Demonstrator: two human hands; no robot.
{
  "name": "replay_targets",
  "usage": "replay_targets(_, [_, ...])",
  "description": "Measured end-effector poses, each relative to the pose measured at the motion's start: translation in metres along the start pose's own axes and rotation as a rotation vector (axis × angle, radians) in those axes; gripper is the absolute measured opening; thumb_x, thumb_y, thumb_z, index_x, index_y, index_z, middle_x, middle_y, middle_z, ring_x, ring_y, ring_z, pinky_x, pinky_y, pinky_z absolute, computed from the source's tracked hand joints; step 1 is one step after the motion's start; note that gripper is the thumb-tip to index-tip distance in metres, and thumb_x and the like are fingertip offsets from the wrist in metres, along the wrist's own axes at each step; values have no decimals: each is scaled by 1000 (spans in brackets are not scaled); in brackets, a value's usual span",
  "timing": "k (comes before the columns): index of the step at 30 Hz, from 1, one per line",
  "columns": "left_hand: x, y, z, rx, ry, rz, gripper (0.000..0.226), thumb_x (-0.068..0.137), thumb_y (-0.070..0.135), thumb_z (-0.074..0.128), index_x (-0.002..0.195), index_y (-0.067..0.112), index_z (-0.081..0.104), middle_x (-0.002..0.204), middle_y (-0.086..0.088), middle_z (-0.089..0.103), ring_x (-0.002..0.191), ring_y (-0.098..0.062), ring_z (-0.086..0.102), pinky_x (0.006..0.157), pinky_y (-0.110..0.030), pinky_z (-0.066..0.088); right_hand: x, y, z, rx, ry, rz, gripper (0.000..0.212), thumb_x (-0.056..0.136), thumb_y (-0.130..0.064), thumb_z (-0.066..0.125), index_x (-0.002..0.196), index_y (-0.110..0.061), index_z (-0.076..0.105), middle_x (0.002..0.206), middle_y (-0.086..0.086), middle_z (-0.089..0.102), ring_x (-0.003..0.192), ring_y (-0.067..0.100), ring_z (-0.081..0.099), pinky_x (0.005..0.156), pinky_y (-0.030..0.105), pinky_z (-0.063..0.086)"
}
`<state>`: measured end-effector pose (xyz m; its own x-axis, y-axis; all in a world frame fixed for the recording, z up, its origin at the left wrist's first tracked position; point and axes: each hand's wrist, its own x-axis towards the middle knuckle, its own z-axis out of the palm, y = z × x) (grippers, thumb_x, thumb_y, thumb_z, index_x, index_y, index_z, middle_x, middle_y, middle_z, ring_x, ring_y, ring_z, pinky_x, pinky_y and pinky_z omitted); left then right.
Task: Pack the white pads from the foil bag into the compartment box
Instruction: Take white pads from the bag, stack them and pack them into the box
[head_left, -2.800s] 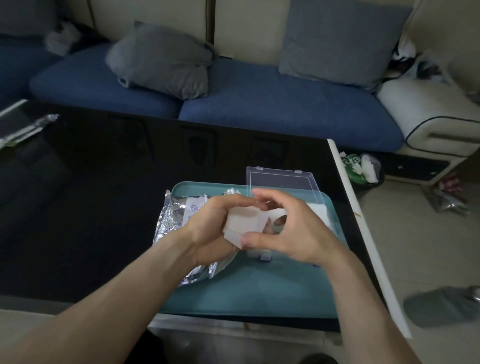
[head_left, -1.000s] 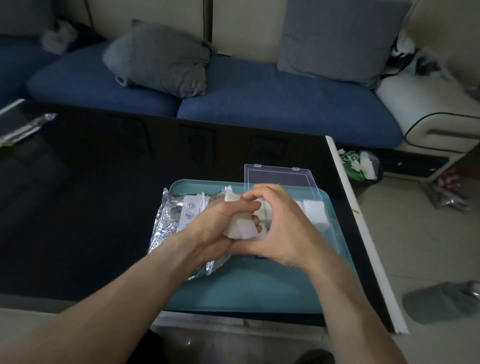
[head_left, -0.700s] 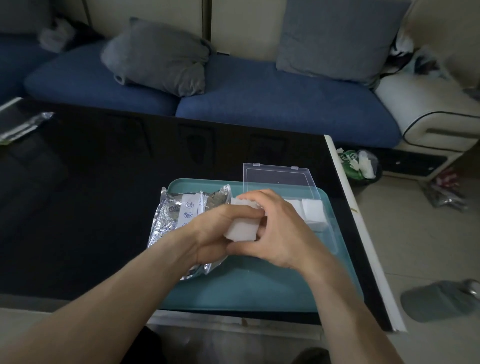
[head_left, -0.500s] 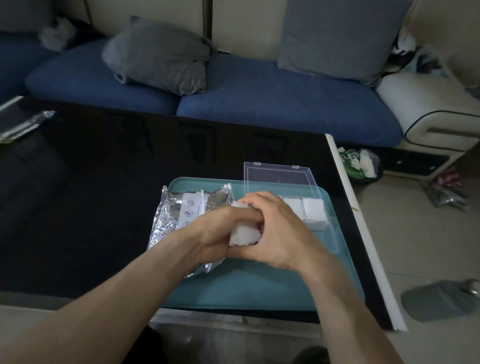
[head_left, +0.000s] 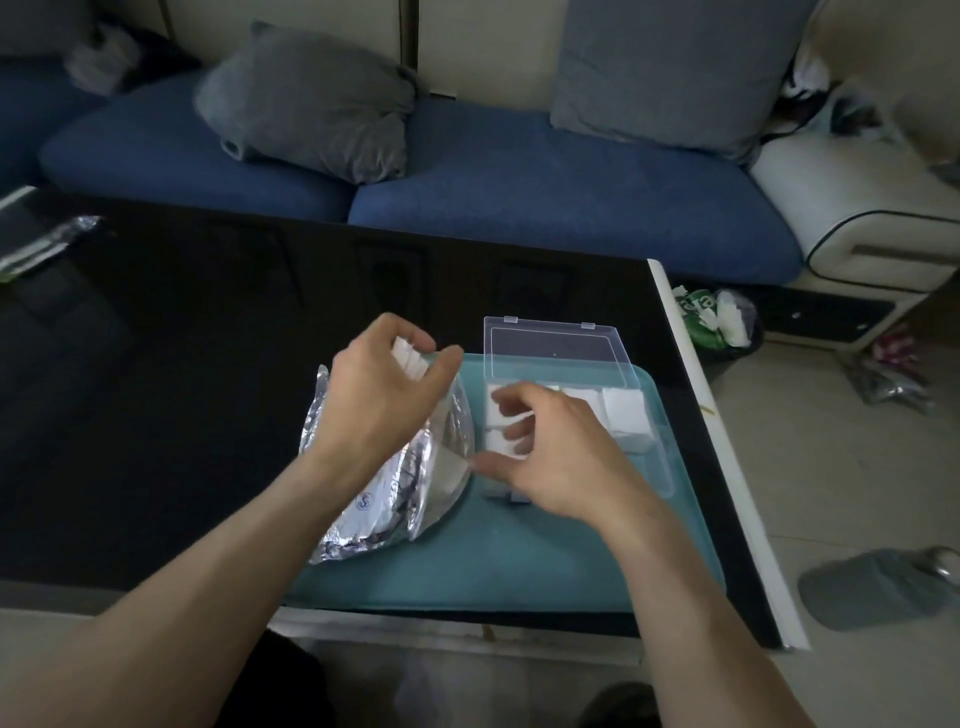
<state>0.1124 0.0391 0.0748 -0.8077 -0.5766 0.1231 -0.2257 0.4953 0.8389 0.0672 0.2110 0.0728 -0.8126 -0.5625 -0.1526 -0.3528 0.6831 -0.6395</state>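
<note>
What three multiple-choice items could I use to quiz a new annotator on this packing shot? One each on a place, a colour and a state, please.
1. Where does the foil bag lie?
A. on the sofa
B. on the tray's left part
C. inside the box

2. What colour is the tray?
A. teal
B. red
C. white

3. How is the compartment box?
A. shut
B. upside down
C. lid open, pads inside

Key: 1 B, the bag lies left of the box under the left hand, which holds white pads; 2 A, its bare front is teal; 3 C, the clear lid stands back, and the right hand reaches over white pads in it.
</note>
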Motion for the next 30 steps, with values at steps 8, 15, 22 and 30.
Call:
replay_targets(8, [7,-35,-1,710,-286,62,38,80,47,64,99,14,59,95,-7,65,92,-29,63,81,-38,50,21,0,42,3,-9,8,43,86,-13,71,129,-17,64,121,0,70,103,16,68,87,23,52])
replay_targets(15, [24,-52,-22,491,-362,-196,19,91,25,56,88,6,60,80,-6,61,68,-19,63,58,-29,52,30,-13,69,-127,-184,-75,97,79,-21,83,156,-33,25,151,1,38,119,24,57,98,31,44])
replay_targets(22, [33,-60,-34,232,-389,-369,20,90,15,54,80,4,66,65,-6,58,49,-16,47,46,-23,37,39,-19,82,-158,-184,-61,67,81,-26,83,141,-20,54,141,2,45,127,22,49,105,30,38])
replay_targets(30, [35,-62,-31,243,-387,-353,16,90,15,54,81,5,63,72,-7,60,56,-17,53,50,-24,40,44,-21,84,-125,-162,-107,68,82,-28,79,144,-25,49,142,2,50,129,23,47,100,28,37])
